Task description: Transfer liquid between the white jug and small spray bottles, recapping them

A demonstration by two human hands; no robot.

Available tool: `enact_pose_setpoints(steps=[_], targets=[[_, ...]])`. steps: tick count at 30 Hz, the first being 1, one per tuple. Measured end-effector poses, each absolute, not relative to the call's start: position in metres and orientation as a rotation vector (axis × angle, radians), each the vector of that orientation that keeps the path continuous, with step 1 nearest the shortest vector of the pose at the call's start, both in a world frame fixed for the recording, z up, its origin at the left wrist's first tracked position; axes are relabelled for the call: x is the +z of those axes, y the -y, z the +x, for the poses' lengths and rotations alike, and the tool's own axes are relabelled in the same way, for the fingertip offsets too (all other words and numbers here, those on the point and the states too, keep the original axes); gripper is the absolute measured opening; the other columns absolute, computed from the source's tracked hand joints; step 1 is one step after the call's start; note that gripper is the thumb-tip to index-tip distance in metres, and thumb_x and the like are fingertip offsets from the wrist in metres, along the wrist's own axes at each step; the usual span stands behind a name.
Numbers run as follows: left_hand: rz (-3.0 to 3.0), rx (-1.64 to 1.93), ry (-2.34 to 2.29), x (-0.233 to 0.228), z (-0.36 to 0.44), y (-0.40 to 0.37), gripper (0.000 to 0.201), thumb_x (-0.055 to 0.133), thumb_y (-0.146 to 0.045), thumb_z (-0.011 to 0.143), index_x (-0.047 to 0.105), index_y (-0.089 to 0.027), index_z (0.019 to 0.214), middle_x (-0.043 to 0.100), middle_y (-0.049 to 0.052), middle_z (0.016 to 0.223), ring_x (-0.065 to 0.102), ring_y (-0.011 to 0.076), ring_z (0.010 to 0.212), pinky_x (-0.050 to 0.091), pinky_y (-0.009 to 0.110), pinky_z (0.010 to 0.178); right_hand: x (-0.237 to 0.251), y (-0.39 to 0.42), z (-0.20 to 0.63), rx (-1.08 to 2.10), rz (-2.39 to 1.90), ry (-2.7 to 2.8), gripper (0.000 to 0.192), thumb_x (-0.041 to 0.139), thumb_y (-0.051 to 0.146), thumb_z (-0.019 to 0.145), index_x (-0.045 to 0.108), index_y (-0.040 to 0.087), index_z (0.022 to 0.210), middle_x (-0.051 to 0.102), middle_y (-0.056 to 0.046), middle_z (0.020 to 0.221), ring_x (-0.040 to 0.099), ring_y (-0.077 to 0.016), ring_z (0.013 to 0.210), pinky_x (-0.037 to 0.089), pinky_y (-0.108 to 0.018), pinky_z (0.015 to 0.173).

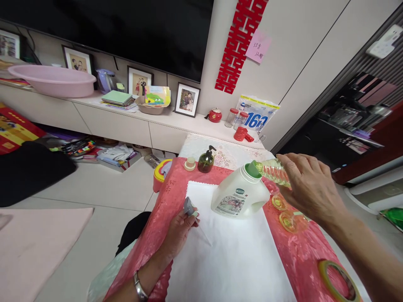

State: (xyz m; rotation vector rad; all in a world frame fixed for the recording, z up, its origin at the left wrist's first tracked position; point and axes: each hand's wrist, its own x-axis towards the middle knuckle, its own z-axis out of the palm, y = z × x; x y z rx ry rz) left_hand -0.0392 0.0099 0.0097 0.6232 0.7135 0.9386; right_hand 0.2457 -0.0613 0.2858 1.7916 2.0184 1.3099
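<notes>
My right hand (310, 186) holds a clear ribbed plastic bottle (273, 171) tipped on its side, its mouth set into a green funnel (252, 168) in the neck of a white jug (239, 193). The jug stands on a white cloth (226, 251) over a red-covered table (163, 205). My left hand (180, 230) rests at the cloth's left edge and grips a small grey pump head (189, 207) with a thin clear tube trailing onto the cloth.
A dark green pump bottle (206, 160) and a beige cap (190, 163) stand at the table's far end. Two yellow-clear lids (288, 214) lie right of the jug; a tape roll (338, 280) sits near right. A low cabinet (126, 119) with frames and a pink basin (52, 79) runs behind.
</notes>
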Motion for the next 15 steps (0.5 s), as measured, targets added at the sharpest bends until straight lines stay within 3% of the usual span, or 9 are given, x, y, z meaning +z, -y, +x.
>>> enact_pose_setpoints(steps=[15], targets=[[0.606, 0.932, -0.729, 0.0101, -0.0379, -0.0108, 0.055, 0.096, -0.05, 0.054, 0.078, -0.016, 0.094, 0.074, 0.005, 0.088, 0.065, 0.0144, 0.075, 0.051, 0.028, 0.071, 0.2894, 0.0602, 0.2459, 1.311, 1.753, -2.014, 0.054, 0.057, 0.026, 0.081, 0.055, 0.013, 0.133, 0.056, -0.011, 0.127, 0.051, -0.0282, 0.112, 0.038, -0.039, 0.091]])
